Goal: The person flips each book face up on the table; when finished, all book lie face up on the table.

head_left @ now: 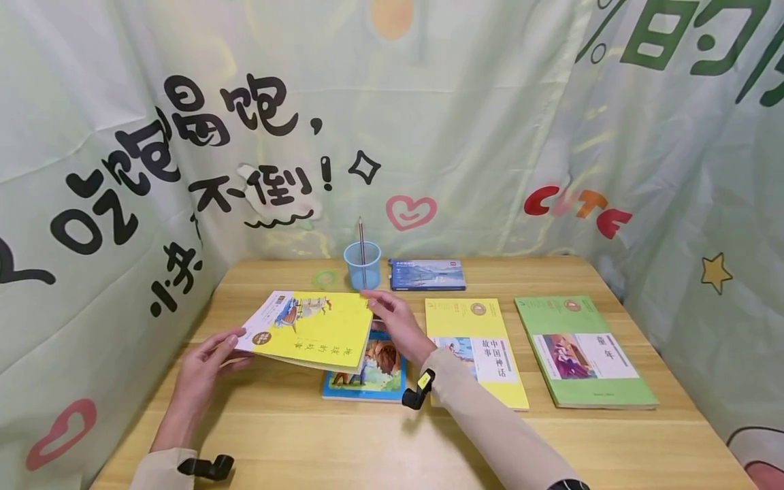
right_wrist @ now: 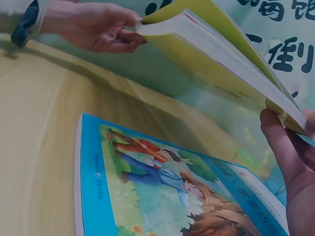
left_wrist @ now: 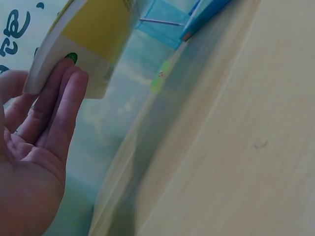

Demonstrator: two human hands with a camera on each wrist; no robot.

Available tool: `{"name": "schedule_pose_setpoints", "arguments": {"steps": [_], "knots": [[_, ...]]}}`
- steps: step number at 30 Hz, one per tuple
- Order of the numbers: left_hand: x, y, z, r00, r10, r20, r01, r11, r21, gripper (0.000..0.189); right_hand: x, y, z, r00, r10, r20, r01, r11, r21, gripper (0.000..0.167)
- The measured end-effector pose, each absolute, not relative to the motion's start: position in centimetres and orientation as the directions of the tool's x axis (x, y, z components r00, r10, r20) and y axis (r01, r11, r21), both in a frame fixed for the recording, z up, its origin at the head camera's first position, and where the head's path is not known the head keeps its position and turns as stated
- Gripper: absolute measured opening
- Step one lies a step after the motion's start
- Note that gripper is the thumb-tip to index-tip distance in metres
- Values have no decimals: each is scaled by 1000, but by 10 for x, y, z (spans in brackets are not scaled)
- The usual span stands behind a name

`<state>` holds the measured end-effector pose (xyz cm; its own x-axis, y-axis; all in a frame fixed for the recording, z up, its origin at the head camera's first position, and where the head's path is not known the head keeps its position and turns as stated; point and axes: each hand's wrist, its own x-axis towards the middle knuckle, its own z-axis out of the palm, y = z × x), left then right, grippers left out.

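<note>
Both hands hold a yellow book (head_left: 331,323) with a sailing ship on its cover, raised and tilted above the table. My left hand (head_left: 211,361) pinches its left end, thumb on top and fingers beneath, as the left wrist view also shows. At the far right corner my right hand (head_left: 398,323) grips the book between thumb and fingers. Below it a blue-bordered book (right_wrist: 162,182) with a picture of children lies flat on the table, partly hidden in the head view by the yellow book and right hand.
Another yellow book (head_left: 478,313) lies right of the hands, partly covered by the right forearm. Farther right is a green book (head_left: 588,340). Along the back stand a blue cup (head_left: 355,275) with a pencil (head_left: 361,235), a green tape roll (head_left: 324,278) and a blue box (head_left: 429,274). Printed cloth surrounds the table (head_left: 294,435).
</note>
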<state>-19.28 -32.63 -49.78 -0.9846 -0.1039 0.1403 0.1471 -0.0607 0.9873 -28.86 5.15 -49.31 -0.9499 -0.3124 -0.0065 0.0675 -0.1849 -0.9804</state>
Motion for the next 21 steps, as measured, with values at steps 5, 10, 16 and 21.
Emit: {"name": "schedule_pose_setpoints", "arguments": {"steps": [5, 10, 16, 21], "knots": [[-193, -327, -499, -992, -40, 116, 117, -36, 992, 39, -289, 53, -494, -940, -337, -46, 144, -270, -952, 38], [-193, -328, -500, -998, 32, 52, 50, -48, 998, 49, -290, 54, -498, -952, -296, -73, 169, -312, -935, 35], [-195, -327, -501, -998, 63, 26, 22, -71, 997, 42, -290, 53, -501, -952, -297, -78, 167, -288, -943, 34], [-194, -326, -503, -995, 98, 2, -5, -67, 998, 47, -288, 56, -502, -907, -420, -29, 156, -271, -950, 48]]}}
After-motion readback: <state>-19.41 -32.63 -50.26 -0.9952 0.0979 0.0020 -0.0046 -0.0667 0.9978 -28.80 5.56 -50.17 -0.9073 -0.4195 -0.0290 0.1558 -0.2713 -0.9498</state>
